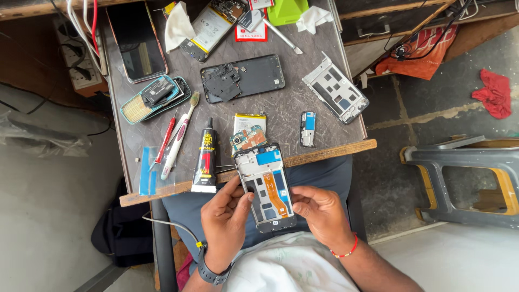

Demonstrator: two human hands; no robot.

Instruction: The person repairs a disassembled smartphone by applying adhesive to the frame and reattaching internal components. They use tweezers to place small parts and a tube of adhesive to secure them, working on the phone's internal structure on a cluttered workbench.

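Both hands pinch the opened phone frame (266, 186) over the lap, left hand (226, 215) and right hand (320, 212) at its edges; its circuit board (247, 139) and battery (250, 122) lie out on the desk (303, 103), nothing refitted.

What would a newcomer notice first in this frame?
Both hands, left hand and right hand, grip an opened phone frame with an orange flex cable, over the lap at the table edge. Behind it, the table holds a black glue tube and a toothbrush.
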